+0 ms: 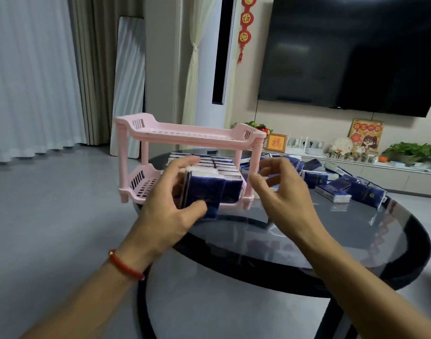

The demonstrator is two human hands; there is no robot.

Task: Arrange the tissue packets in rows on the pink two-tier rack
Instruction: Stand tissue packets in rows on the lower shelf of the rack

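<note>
The pink two-tier rack (192, 134) stands at the far left of a round dark glass table (332, 241). Its top tier holds nothing. Several dark blue tissue packets (221, 165) stand in rows on the lower tier. My left hand (170, 204) grips one blue packet (204, 192) at the front of the lower tier, thumb on its near face and fingers over its top. My right hand (280, 192) hovers beside the rack's right front leg, fingers loosely curled and holding nothing.
A loose heap of blue tissue packets (344, 184) lies on the table to the right of the rack. Behind are a wall-mounted television (356, 50), a low white cabinet with plants and ornaments (381, 165), curtains and grey floor on the left.
</note>
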